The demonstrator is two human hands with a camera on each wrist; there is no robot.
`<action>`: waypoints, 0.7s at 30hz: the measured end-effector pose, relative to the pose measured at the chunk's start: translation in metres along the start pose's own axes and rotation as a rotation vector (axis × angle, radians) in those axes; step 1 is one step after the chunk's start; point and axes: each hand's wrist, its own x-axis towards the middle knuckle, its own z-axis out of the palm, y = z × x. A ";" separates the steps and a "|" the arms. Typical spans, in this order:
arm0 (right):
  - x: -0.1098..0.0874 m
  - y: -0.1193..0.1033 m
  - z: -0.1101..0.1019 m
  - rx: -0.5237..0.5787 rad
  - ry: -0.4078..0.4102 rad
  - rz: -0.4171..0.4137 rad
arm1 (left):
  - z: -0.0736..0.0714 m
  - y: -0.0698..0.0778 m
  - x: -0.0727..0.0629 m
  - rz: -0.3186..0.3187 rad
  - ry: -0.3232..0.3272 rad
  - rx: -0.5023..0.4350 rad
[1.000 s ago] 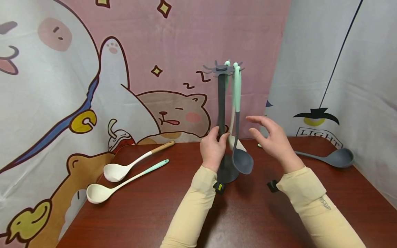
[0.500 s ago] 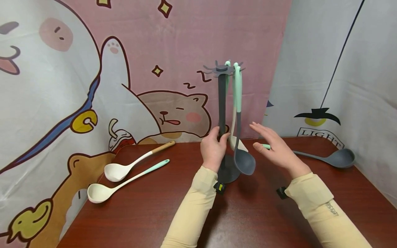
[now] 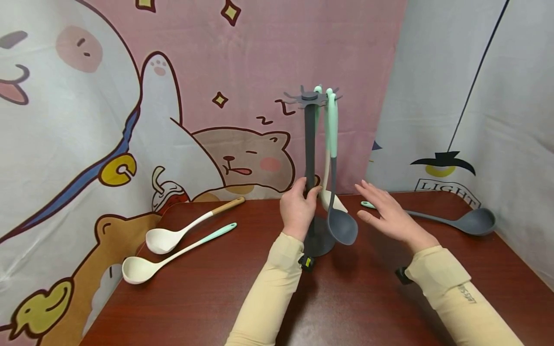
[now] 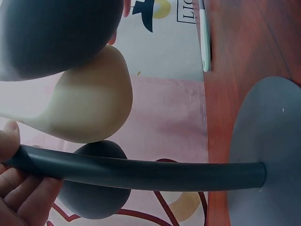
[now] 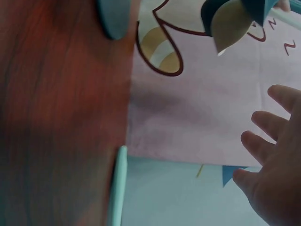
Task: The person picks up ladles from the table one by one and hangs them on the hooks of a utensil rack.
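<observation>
My left hand [image 3: 297, 209] grips the dark pole of a utensil stand [image 3: 309, 144] at its lower middle, thumb and fingers around it. A grey ladle [image 3: 343, 227] with a mint handle hangs at the stand's right side. Behind it hangs a cream-headed utensil [image 3: 331, 201]. In the left wrist view another dark rounded head [image 4: 94, 202] shows behind the pole. My right hand [image 3: 394, 216] is held in the air right of the stand, fingers straight and holding nothing. Behind that hand a second grey ladle [image 3: 475, 222] lies on the table, its mint handle end poking out left.
Two white ladles lie at the table's left: one with a wooden handle [image 3: 228, 205], one with a mint handle [image 3: 220, 231]. The stand's round base [image 3: 318, 245] rests on the brown table [image 3: 346, 298]. Printed cloth [image 3: 259, 57] hangs behind.
My right hand has moved right and slightly down, away from the hanging ladle, its fingers straightening. The hanging ladle has shifted slightly right. My left hand stays on the pole.
</observation>
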 end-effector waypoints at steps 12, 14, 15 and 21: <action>-0.015 0.019 -0.003 -0.068 -0.070 0.120 | 0.000 -0.001 0.000 -0.004 -0.005 -0.006; -0.018 0.022 -0.004 -0.074 -0.076 0.134 | 0.000 0.000 0.000 -0.002 -0.003 -0.008; -0.019 0.023 -0.004 -0.077 -0.079 0.141 | 0.000 0.000 0.000 -0.002 -0.003 -0.010; -0.024 0.030 -0.007 -0.113 -0.103 0.178 | -0.001 0.001 -0.001 -0.011 -0.008 -0.011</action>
